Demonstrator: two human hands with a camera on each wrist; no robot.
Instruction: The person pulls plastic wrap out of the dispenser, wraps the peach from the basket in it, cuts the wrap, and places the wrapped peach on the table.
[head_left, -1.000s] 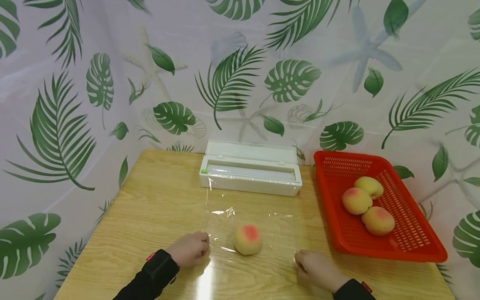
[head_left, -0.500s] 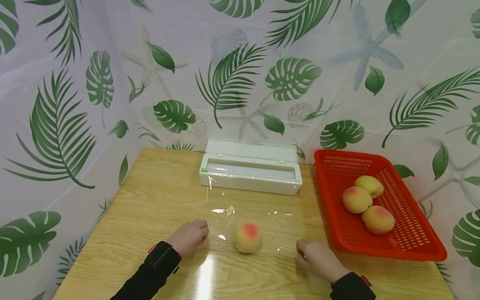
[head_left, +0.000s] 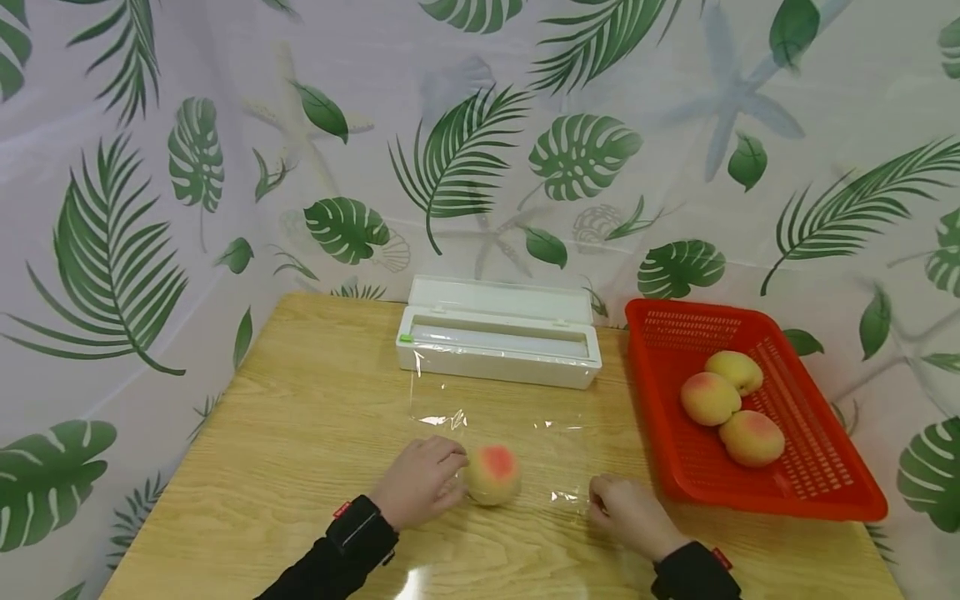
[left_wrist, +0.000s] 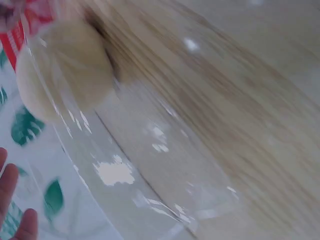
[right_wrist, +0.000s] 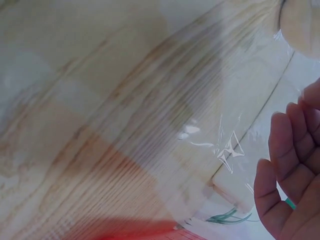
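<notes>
A peach (head_left: 492, 477) with a red blush sits on the table beneath a clear sheet of plastic wrap (head_left: 564, 497). The wrap runs out of a white dispenser box (head_left: 498, 367) at the back. My left hand (head_left: 423, 483) is right at the peach's left side, pinching the wrap's near left edge. In the left wrist view, film stretches over the peach (left_wrist: 65, 72), and only a few fingertips (left_wrist: 27, 227) show. To the right of the peach, my right hand (head_left: 628, 512) pinches the wrap's near right corner, its other fingers (right_wrist: 282, 150) curled.
A red plastic basket (head_left: 671, 454) stands on the right of the wooden table (head_left: 315, 375), with several peaches (head_left: 710, 398) in it. The dispenser's lid (head_left: 498, 298) is raised. A leaf-printed curtain (head_left: 480, 150) hangs behind and at the left.
My left hand first lifts slightly, then moves right from the wrap's left side to the peach, drawing the film's edge with it. My right hand stays nearly in place. The peach has not moved.
</notes>
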